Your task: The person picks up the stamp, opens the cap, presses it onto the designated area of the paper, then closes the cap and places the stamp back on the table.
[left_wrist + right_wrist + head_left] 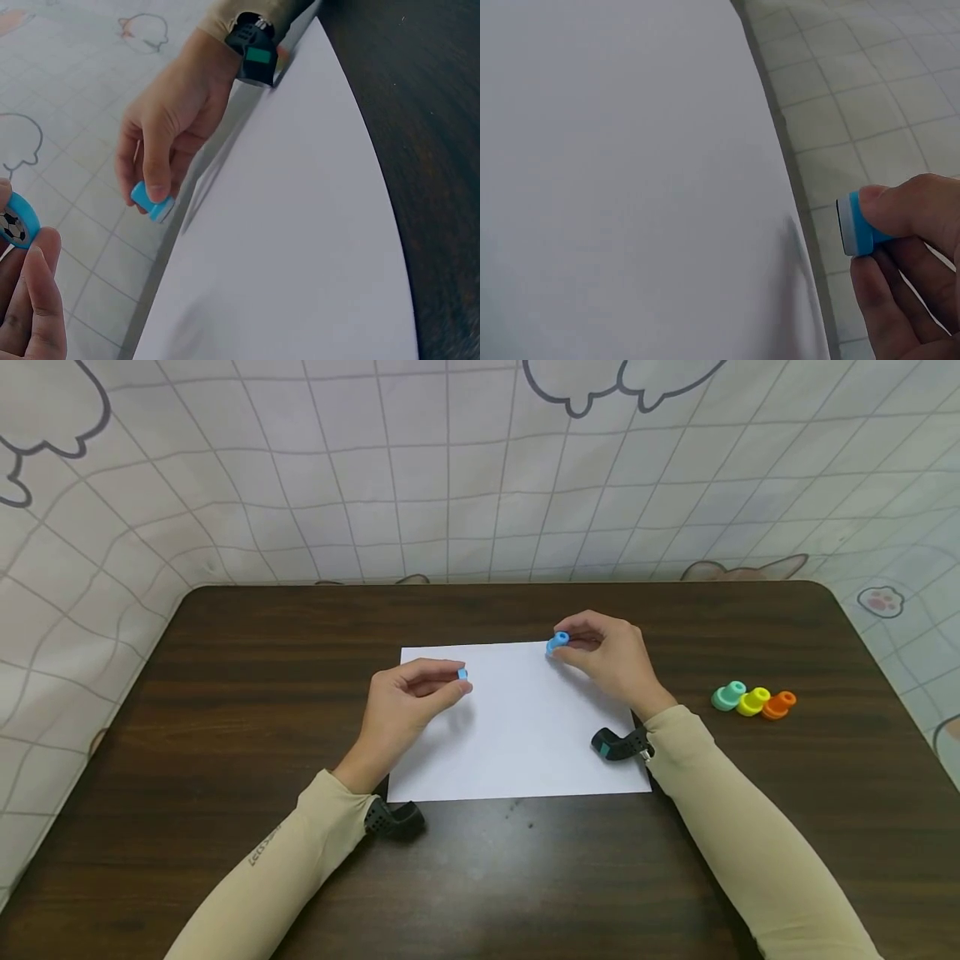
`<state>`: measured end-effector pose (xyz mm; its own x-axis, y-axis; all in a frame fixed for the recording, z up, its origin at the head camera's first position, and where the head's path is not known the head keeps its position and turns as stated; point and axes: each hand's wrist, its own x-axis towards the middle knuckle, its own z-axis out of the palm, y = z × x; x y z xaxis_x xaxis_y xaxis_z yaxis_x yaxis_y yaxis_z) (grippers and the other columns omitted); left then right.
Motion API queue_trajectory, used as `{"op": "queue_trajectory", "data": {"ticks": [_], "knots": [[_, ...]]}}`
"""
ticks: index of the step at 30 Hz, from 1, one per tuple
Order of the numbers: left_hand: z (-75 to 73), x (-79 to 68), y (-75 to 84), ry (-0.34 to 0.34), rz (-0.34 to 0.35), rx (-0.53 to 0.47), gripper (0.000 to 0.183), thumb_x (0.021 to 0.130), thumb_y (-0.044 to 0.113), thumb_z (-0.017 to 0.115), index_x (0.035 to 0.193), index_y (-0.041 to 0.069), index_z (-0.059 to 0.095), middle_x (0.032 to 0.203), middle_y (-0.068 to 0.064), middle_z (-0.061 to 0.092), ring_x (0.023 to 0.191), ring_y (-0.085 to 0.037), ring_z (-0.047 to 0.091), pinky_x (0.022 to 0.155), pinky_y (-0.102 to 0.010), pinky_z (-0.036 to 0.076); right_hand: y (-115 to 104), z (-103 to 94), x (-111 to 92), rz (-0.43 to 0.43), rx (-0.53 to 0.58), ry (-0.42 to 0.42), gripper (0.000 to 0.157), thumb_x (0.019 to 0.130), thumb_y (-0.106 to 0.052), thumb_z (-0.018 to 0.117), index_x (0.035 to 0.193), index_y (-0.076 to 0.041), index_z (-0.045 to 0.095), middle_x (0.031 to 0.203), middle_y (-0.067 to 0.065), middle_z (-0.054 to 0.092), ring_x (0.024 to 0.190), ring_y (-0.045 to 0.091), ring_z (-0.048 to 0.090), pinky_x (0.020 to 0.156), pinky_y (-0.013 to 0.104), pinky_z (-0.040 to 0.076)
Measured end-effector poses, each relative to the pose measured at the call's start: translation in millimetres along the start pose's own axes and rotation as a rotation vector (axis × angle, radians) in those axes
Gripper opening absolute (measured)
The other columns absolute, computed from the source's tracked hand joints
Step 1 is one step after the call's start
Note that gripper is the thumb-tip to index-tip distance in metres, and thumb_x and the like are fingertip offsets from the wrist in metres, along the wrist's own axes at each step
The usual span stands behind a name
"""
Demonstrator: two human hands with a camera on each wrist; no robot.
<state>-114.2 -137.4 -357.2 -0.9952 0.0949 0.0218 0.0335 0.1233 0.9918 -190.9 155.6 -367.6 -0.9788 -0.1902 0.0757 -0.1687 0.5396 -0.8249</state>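
Note:
My right hand [611, 656] pinches a small blue toy stamp [557, 643] above the paper's top right corner. In the right wrist view the stamp [859, 225] lies sideways between thumb and fingers, its pale face pointing left. Over the left part of the white paper [517, 727], my left hand [408, 697] pinches a small blue cap [462, 674] between thumb and fingertips. The left wrist view shows a football picture on this round blue cap [21, 221]. The two pieces are apart. No mark shows on the paper.
Right of the paper, a teal stamp [728, 696], a yellow stamp [753, 702] and an orange stamp [779, 705] stand close together on the dark wooden table [262, 710]. A white gridded cloth [420, 477] hangs behind the table's far edge.

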Motion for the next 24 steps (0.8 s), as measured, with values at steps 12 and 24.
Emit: {"op": "queue_trajectory", "data": {"ticks": [12, 24], "knots": [[0.4, -2.3, 2.3, 0.003, 0.014, -0.03, 0.042, 0.085, 0.025, 0.087, 0.12, 0.004, 0.075, 0.105, 0.001, 0.079, 0.094, -0.012, 0.078, 0.085, -0.023, 0.063, -4, -3.9, -3, -0.021, 0.119, 0.035, 0.027, 0.089, -0.015, 0.082, 0.114, -0.01, 0.074, 0.114, 0.012, 0.077, 0.089, -0.003, 0.073, 0.081, 0.012, 0.06], [0.6, -0.7, 3.7, -0.002, 0.037, -0.04, 0.041, 0.085, 0.022, 0.087, 0.119, 0.004, 0.075, 0.104, 0.004, 0.079, 0.093, -0.009, 0.078, 0.085, -0.023, 0.063, -18, -1.7, -12, -0.069, 0.188, 0.006, 0.029, 0.089, -0.017, 0.083, 0.116, -0.009, 0.073, 0.116, 0.012, 0.074, 0.093, 0.003, 0.074, 0.087, 0.014, 0.061]]}}
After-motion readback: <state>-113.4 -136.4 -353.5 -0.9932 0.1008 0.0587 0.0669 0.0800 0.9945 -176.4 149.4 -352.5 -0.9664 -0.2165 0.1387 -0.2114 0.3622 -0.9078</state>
